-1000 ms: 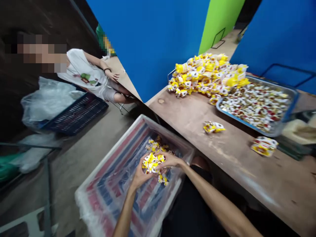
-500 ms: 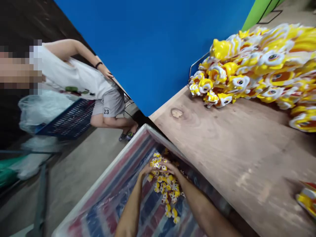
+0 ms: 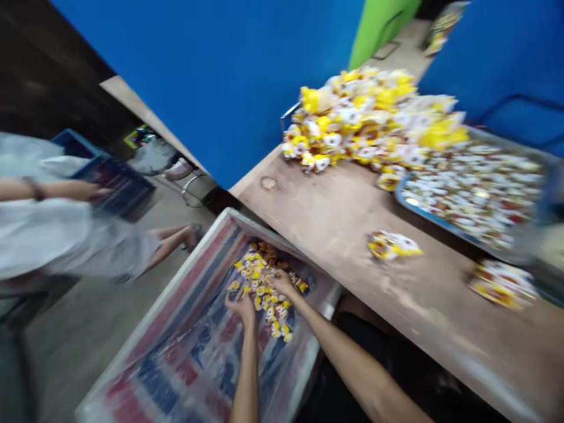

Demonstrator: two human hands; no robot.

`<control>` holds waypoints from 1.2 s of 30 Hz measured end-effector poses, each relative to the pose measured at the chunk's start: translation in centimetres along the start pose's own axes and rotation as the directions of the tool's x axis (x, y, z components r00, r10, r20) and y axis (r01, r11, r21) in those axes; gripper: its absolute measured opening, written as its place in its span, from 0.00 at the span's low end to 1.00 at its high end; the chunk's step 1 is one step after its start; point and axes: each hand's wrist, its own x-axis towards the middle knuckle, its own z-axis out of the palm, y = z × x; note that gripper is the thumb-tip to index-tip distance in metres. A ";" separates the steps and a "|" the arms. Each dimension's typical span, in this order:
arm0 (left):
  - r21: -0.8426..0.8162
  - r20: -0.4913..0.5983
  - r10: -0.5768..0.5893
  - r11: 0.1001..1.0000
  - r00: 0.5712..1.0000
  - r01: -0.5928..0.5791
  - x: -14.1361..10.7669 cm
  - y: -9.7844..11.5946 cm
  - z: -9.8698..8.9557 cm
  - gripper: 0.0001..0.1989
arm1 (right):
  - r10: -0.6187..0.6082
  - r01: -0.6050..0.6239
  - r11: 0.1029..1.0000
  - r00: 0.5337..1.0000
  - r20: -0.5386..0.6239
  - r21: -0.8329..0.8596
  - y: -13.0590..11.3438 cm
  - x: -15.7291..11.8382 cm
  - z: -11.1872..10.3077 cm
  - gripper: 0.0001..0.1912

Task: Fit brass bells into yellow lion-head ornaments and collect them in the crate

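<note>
On the wooden table [image 3: 335, 223] I see a big heap of yellow packets [image 3: 352, 117] at upper center; a smaller scatter [image 3: 259, 282] lies in the plastic-lined bin [image 3: 163, 294]. The left hand [image 3: 240, 308] has its fingers spread; the right hand [image 3: 284, 285] reaches in, grip unclear.

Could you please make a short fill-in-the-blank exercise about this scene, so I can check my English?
The left hand and the right hand are both inside the white tub, whose lining has red and ____ stripes.
The small wrapped pieces under the hands are mostly ____.
Beyond the wooden table, the narrow wall section is painted ____.

Answers: blue; yellow; green.
</note>
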 end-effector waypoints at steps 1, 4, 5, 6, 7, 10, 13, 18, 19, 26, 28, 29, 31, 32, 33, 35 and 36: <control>-0.020 -0.039 0.038 0.999 0.998 -0.039 -3.2 0.8 -0.2 0.42 | -0.044 0.044 0.999 0.999 -0.020 0.016 -0.5 -3.5 -0.7 0.19; -0.110 -0.131 0.360 0.921 0.924 -0.374 -12.1 4.9 -0.9 0.45 | -0.298 0.298 0.954 0.954 -0.036 -0.002 -1.8 -16.7 -5.7 0.23; -0.146 -0.170 0.510 0.833 0.843 -0.533 -14.6 6.9 -0.8 0.43 | -0.415 0.416 0.908 0.909 0.029 -0.045 -2.1 -22.1 -8.2 0.27; -0.166 -0.171 0.625 0.744 0.762 -0.647 -17.0 9.3 -0.3 0.38 | -0.506 0.514 0.852 0.857 0.094 -0.101 -2.2 -27.8 -10.9 0.30; -0.177 -0.125 0.720 0.661 0.683 -0.729 -19.3 11.8 0.4 0.33 | -0.548 0.553 0.819 0.833 0.077 -0.156 -2.1 -33.9 -13.9 0.32; -0.176 0.258 0.905 0.388 0.338 -0.905 -25.9 19.4 3.5 0.30 | -0.525 0.383 0.840 0.749 -0.403 -0.383 -0.5 -51.0 -23.3 0.29; 0.021 0.471 0.875 0.114 0.111 -0.993 -28.8 26.0 6.6 0.45 | -0.649 0.095 0.726 0.425 -0.631 -0.682 1.6 -60.9 -33.0 0.37; 0.182 0.638 0.754 0.051 0.157 -0.982 -27.4 31.8 10.8 0.56 | -0.676 -0.249 0.344 0.604 -0.423 -0.905 1.8 -60.9 -42.9 0.55; 0.139 0.680 0.724 0.027 0.115 -0.990 -27.6 32.0 11.7 0.55 | -0.640 -0.285 0.325 0.636 -0.432 -0.902 1.6 -59.8 -43.8 0.62; 0.010 0.776 0.631 0.004 0.010 -1.000 -36.1 28.9 17.0 0.54 | -0.416 -0.326 0.583 0.667 -0.618 -0.744 -1.3 -53.9 -47.7 0.81; 0.015 0.816 0.577 0.011 0.019 -1.000 -38.8 28.3 18.1 0.54 | -0.395 -0.319 0.592 0.686 -0.612 -0.740 -1.8 -53.0 -48.4 0.81; 0.009 0.832 0.554 0.016 0.016 -1.000 -40.2 28.1 18.5 0.54 | -0.398 -0.294 0.595 0.701 -0.591 -0.748 -2.0 -52.7 -48.5 0.80; -0.008 0.842 0.539 0.018 0.003 -1.000 -42.7 27.7 19.3 0.57 | -0.418 -0.191 0.610 0.747 -0.517 -0.769 -2.0 -52.0 -48.5 0.78; -0.016 0.839 0.545 0.016 -0.004 -1.000 -43.9 27.4 19.6 0.60 | -0.424 -0.132 0.629 0.768 -0.481 -0.766 -1.9 -51.7 -48.4 0.78; -0.018 0.835 0.551 0.009 -0.010 -1.000 -45.0 27.1 20.0 0.62 | -0.425 -0.084 0.655 0.780 -0.459 -0.751 -1.7 -51.3 -48.2 0.78; 0.004 0.839 0.544 -0.017 -0.006 -1.000 -46.7 26.7 20.6 0.66 | -0.397 -0.045 0.718 0.793 -0.462 -0.695 -1.3 -50.6 -47.7 0.80; 0.020 0.848 0.530 -0.033 -0.001 -0.999 -47.2 26.6 20.9 0.66 | -0.385 -0.038 0.746 0.791 -0.476 -0.665 -1.1 -50.3 -47.6 0.81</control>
